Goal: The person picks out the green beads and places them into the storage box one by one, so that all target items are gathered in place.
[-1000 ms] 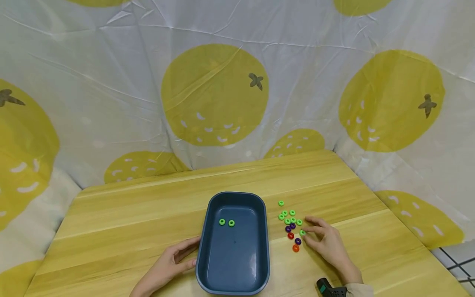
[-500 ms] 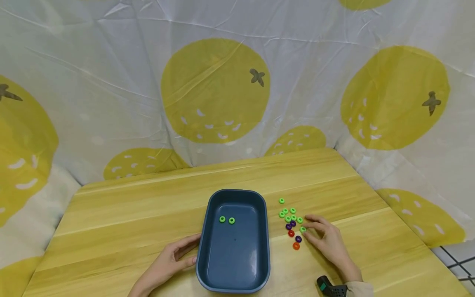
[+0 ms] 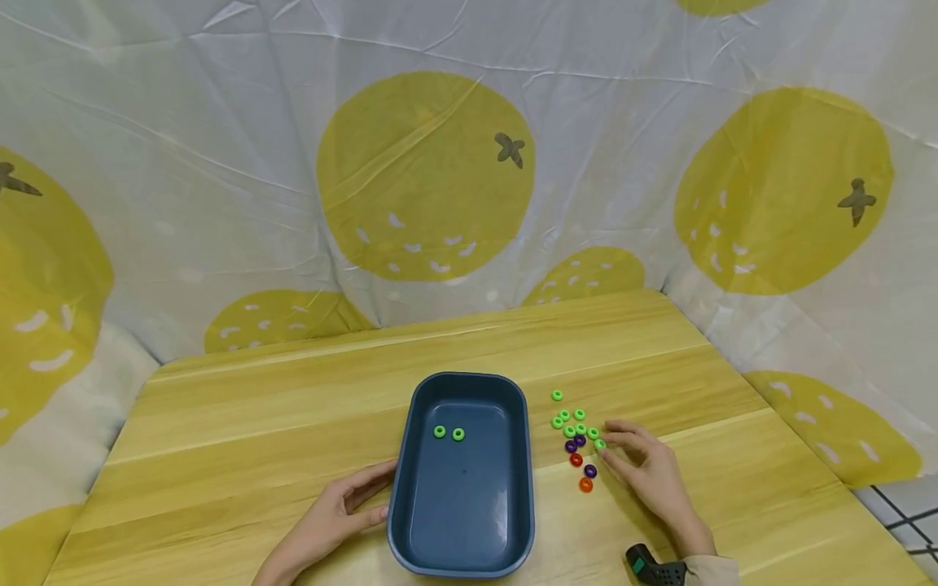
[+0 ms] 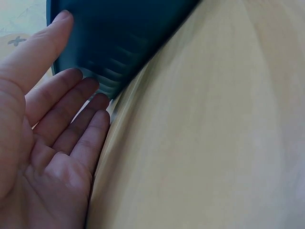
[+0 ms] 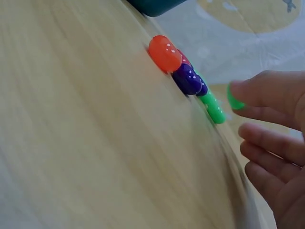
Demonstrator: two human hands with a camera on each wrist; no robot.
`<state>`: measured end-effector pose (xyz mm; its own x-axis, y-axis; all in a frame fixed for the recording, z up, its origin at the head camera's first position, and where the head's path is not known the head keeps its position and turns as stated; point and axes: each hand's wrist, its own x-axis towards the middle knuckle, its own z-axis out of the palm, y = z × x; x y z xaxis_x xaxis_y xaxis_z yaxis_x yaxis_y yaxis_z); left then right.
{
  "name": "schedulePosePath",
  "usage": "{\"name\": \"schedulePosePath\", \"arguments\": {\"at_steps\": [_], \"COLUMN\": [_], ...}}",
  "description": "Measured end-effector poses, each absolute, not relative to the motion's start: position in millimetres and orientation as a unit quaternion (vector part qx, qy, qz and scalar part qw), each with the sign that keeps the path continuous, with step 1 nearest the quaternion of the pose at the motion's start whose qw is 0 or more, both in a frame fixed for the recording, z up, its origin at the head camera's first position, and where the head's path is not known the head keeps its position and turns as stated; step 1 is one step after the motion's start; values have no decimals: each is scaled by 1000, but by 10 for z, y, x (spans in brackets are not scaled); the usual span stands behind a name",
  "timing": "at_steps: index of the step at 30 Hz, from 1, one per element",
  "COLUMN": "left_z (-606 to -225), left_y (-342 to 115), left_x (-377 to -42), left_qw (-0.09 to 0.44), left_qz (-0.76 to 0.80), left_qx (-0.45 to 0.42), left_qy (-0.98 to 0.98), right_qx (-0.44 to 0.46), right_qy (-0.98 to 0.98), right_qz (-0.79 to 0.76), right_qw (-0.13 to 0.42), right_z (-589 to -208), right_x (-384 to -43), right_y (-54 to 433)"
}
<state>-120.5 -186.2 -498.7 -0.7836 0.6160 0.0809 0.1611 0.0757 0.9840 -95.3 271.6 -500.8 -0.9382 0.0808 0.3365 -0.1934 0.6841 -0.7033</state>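
A deep blue-grey tray (image 3: 462,521) stands lengthwise on the table. My left hand (image 3: 340,513) lies against its left side with fingers loosely extended; in the left wrist view the fingertips (image 4: 97,86) are right at the tray's wall (image 4: 109,43). To the right of the tray, my right hand (image 3: 648,472) pinches a green ring-shaped bead (image 5: 234,99) between thumb and forefinger, held up off the table. Two green beads (image 3: 440,432) lie inside the tray. Near the right fingertips are loose green beads (image 3: 593,434), purple beads (image 3: 590,471), a red bead (image 3: 576,460) and an orange bead (image 3: 586,485).
The wooden table (image 3: 278,423) extends around the tray. A curtain (image 3: 601,163) printed with yellow fruit hangs behind the table's far edge. A black device (image 3: 652,566) is strapped at the right wrist, beside a beige sleeve (image 3: 711,570).
My right fingers have closed on the green bead, and it has risen slightly from its spot near the other beads. The left hand and tray stay put; the head view has shifted a little.
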Motion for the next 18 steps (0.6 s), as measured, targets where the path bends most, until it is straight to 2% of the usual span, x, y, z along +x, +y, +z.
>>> {"name": "schedulePosePath", "arguments": {"at_steps": [8,18], "left_z": [-4987,-4988], "left_y": [-1859,-1862], "left_x": [-1213,-1201], "left_qw": [181,184], "left_qz": [623,625], "left_qx": [276,277], "left_qy": [709,706], "right_qx": [-16,103], "right_qy": [-878,-880], "right_qz": [457,424], "right_qw": [139,186], "right_z": [-4826,-4535], "right_x": [-984,-1224], "right_y": [2578,2089]}}
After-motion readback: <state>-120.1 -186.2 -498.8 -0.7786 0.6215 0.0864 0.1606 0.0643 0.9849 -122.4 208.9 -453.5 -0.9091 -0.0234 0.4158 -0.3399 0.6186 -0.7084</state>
